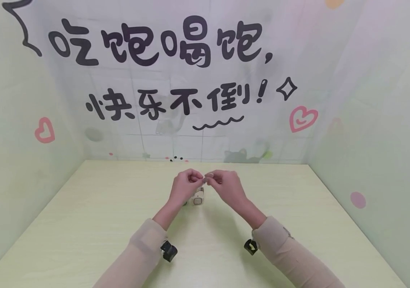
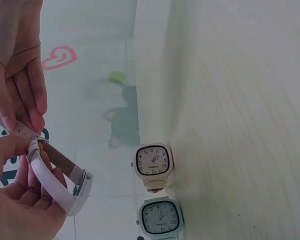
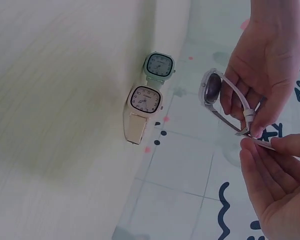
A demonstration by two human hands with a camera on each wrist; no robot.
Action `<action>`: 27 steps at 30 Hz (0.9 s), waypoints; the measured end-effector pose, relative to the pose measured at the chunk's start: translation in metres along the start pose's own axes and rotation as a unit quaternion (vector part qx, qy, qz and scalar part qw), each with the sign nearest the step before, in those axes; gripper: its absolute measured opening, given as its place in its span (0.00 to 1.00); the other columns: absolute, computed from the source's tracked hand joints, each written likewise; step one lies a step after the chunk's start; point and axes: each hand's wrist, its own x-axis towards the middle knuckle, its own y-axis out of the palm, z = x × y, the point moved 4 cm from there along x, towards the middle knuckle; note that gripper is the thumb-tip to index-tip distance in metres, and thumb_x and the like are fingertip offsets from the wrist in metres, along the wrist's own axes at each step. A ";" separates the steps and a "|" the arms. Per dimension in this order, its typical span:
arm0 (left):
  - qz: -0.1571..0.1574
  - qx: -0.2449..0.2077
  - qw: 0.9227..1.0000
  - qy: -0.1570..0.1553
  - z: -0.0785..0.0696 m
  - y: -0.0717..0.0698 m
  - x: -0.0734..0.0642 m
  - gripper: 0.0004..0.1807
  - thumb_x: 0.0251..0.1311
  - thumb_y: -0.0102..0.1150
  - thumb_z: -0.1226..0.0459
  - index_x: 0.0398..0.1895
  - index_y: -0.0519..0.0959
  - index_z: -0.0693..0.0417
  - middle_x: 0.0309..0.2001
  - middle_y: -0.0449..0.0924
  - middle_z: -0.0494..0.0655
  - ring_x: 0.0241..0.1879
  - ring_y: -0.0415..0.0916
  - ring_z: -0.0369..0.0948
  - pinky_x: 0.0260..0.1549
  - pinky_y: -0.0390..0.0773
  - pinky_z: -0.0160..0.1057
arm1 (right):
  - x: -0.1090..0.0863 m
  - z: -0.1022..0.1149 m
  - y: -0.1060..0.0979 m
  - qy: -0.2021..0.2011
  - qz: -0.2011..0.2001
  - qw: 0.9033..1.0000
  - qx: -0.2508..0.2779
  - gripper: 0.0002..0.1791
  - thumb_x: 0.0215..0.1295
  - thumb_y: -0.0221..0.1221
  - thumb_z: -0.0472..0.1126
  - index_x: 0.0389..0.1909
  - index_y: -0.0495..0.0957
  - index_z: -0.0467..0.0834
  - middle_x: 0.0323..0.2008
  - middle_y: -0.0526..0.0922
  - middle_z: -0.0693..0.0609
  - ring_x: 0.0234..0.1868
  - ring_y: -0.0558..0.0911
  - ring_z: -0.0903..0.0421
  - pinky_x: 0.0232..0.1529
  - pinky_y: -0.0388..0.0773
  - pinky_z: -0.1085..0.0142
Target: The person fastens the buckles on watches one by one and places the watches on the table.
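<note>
Both hands hold a wristwatch with a pale, whitish strap [image 2: 52, 182] up above the table, its strap looped and threaded at the buckle. My left hand [image 1: 183, 188] pinches the strap beside the buckle. The strap's free end is pinched between thumb and fingers of my right hand [image 1: 229, 187]. In the right wrist view the watch case [image 3: 211, 90] hangs sideways from the loop, its dial turned out of sight. Below the hands, a cream watch [image 2: 153, 161] and a green watch [image 2: 161, 217] stand side by side on the table, dials showing.
The pale wooden table [image 1: 93, 224] reaches back to a printed cloth backdrop [image 1: 262, 136] with black lettering and hearts. Cloth walls rise at left and right. A black wrist-camera mount [image 1: 169, 251] sits at the left sleeve, another mount [image 1: 251, 247] at the right.
</note>
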 end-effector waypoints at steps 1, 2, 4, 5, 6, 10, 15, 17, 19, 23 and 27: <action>-0.003 0.003 1.000 0.004 -0.001 0.000 0.000 0.07 0.59 0.67 0.65 0.36 0.82 0.60 0.31 0.84 0.50 0.29 0.77 0.36 0.31 0.77 0.29 | 0.000 0.001 0.000 -0.005 -0.003 1.000 -0.009 0.08 0.67 0.63 0.38 0.40 0.88 0.39 0.36 0.91 0.46 0.34 0.90 0.55 0.35 0.86 0.66; -0.007 0.007 1.000 0.007 -0.002 -0.001 0.001 0.06 0.59 0.67 0.66 0.36 0.82 0.60 0.31 0.84 0.51 0.29 0.78 0.37 0.31 0.78 0.30 | 0.000 0.002 0.001 -0.010 -0.006 1.000 -0.019 0.08 0.67 0.63 0.38 0.41 0.88 0.39 0.36 0.91 0.46 0.33 0.89 0.55 0.33 0.85 0.68; -0.015 0.013 1.000 0.011 -0.003 -0.001 0.001 0.06 0.59 0.67 0.66 0.35 0.81 0.60 0.31 0.84 0.52 0.30 0.78 0.38 0.32 0.79 0.31 | 0.000 0.004 0.003 -0.019 -0.006 0.999 -0.038 0.09 0.67 0.62 0.38 0.42 0.88 0.39 0.36 0.91 0.46 0.30 0.88 0.57 0.29 0.81 0.72; -0.018 0.015 1.000 0.011 -0.004 -0.001 0.001 0.06 0.58 0.67 0.67 0.35 0.81 0.60 0.32 0.84 0.52 0.30 0.79 0.38 0.32 0.80 0.31 | 0.000 0.005 0.004 -0.024 -0.005 0.999 -0.046 0.09 0.68 0.62 0.38 0.42 0.88 0.39 0.35 0.91 0.46 0.27 0.87 0.58 0.27 0.78 0.74; -0.021 0.017 1.000 0.011 -0.004 -0.002 0.001 0.06 0.58 0.67 0.67 0.35 0.81 0.60 0.32 0.84 0.53 0.30 0.79 0.38 0.32 0.80 0.31 | -0.001 0.006 0.004 -0.027 -0.004 0.998 -0.052 0.09 0.68 0.62 0.38 0.42 0.88 0.39 0.36 0.91 0.46 0.25 0.85 0.59 0.26 0.76 0.75; -0.022 0.018 1.000 0.009 -0.003 0.000 0.001 0.06 0.58 0.66 0.68 0.36 0.81 0.61 0.33 0.84 0.54 0.31 0.79 0.39 0.33 0.81 0.32 | -0.002 0.009 0.006 -0.031 -0.009 0.997 -0.064 0.08 0.67 0.63 0.38 0.41 0.89 0.40 0.36 0.91 0.46 0.26 0.84 0.57 0.27 0.79 0.72; -0.026 -0.004 1.000 0.004 -0.002 -0.002 -0.001 0.08 0.59 0.66 0.67 0.39 0.81 0.62 0.35 0.85 0.55 0.33 0.81 0.40 0.37 0.83 0.34 | -0.001 0.007 0.006 -0.015 -0.028 0.999 -0.031 0.07 0.64 0.65 0.37 0.38 0.89 0.40 0.36 0.89 0.47 0.39 0.87 0.52 0.38 0.87 0.67; -0.024 -0.013 1.000 0.001 -0.003 -0.002 -0.002 0.09 0.59 0.66 0.67 0.40 0.81 0.62 0.37 0.86 0.56 0.35 0.82 0.42 0.39 0.84 0.36 | 0.000 0.005 0.007 -0.012 -0.033 0.999 -0.017 0.07 0.64 0.65 0.37 0.37 0.89 0.39 0.35 0.88 0.46 0.39 0.87 0.52 0.38 0.86 0.69; -0.017 -0.018 1.000 0.002 -0.004 -0.001 -0.002 0.10 0.60 0.66 0.67 0.43 0.80 0.62 0.40 0.86 0.57 0.38 0.84 0.44 0.43 0.85 0.37 | 0.001 0.003 0.006 -0.008 -0.035 0.999 -0.009 0.07 0.65 0.65 0.36 0.38 0.89 0.39 0.35 0.89 0.46 0.39 0.87 0.52 0.38 0.86 0.69; 0.004 -0.020 1.000 0.013 -0.008 0.001 -0.003 0.15 0.59 0.68 0.67 0.48 0.79 0.62 0.45 0.85 0.58 0.44 0.84 0.47 0.46 0.85 0.39 | 0.004 -0.002 0.003 0.020 -0.033 0.999 0.031 0.08 0.66 0.63 0.37 0.39 0.88 0.38 0.35 0.89 0.44 0.37 0.88 0.51 0.37 0.87 0.67; 0.013 -0.009 0.999 0.032 -0.012 0.001 -0.004 0.16 0.58 0.67 0.69 0.49 0.78 0.62 0.45 0.84 0.58 0.44 0.83 0.46 0.45 0.85 0.39 | 0.008 -0.009 0.000 0.077 -0.013 0.985 0.152 0.09 0.67 0.63 0.37 0.41 0.86 0.35 0.38 0.89 0.40 0.38 0.89 0.50 0.39 0.87 0.65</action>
